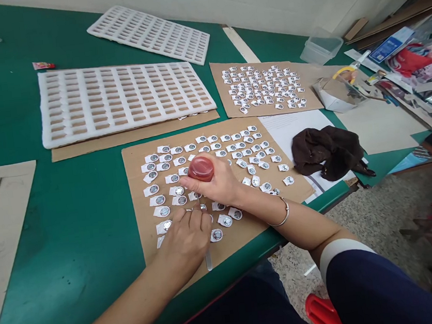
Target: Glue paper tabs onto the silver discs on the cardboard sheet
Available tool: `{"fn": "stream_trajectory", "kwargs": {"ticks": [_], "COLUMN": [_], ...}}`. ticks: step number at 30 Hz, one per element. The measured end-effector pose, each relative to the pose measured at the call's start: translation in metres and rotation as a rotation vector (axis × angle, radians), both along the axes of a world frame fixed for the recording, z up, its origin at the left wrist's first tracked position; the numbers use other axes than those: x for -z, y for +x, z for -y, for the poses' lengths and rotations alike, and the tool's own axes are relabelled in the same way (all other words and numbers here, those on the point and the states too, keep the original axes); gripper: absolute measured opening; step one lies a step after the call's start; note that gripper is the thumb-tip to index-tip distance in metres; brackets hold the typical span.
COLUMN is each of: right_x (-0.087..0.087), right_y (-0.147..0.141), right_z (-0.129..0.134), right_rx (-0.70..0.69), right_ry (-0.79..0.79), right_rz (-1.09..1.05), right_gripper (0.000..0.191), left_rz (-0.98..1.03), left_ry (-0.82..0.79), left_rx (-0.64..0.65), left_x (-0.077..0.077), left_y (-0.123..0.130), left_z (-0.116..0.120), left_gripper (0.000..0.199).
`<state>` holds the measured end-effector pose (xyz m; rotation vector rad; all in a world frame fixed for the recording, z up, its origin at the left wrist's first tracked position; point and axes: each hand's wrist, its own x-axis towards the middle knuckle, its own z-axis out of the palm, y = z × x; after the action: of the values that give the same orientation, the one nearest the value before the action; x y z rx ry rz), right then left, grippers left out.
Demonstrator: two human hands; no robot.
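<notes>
My right hand (221,179) is wrapped round a reddish-brown, round-topped object (200,169), upright above a cardboard sheet (137,158). Below it, my left hand (193,232) rests low over the same sheet with its fingers bent together; what they pinch, if anything, is hidden. The two hands are close together. Rows of small white tags with round metallic pieces (162,211) lie on the cardboard around both hands. A thin pale strip (209,260) shows just below my left hand.
White slotted foam trays (126,97) lie behind on the green table (69,210). A second tagged cardboard (224,96) is at the back right. A dark cloth (326,152), a clear box (321,46) and mixed supplies are at the right.
</notes>
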<state>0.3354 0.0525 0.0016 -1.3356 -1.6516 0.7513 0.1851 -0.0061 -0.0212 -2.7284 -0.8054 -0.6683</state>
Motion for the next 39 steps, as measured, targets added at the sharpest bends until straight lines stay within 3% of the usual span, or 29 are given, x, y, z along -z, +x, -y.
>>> {"fn": "stream_trajectory", "kwargs": {"ticks": [25, 39], "right_x": [-0.0003, -0.0018], "right_y": [0.0056, 0.0073], "right_z": [-0.0028, -0.0025], "right_rx": [-0.006, -0.049], "right_ry": [0.03, 0.069], "right_rz": [-0.002, 0.087], "right_gripper": [0.031, 0.032], "left_rz": [0.005, 0.013], "left_ry": [-0.078, -0.224], "left_rx": [0.033, 0.021], "left_x": [0.0009, -0.0019], "left_y": [-0.0039, -0.0082], "left_z": [-0.0023, -0.0077], "left_gripper": [0.023, 0.023]}}
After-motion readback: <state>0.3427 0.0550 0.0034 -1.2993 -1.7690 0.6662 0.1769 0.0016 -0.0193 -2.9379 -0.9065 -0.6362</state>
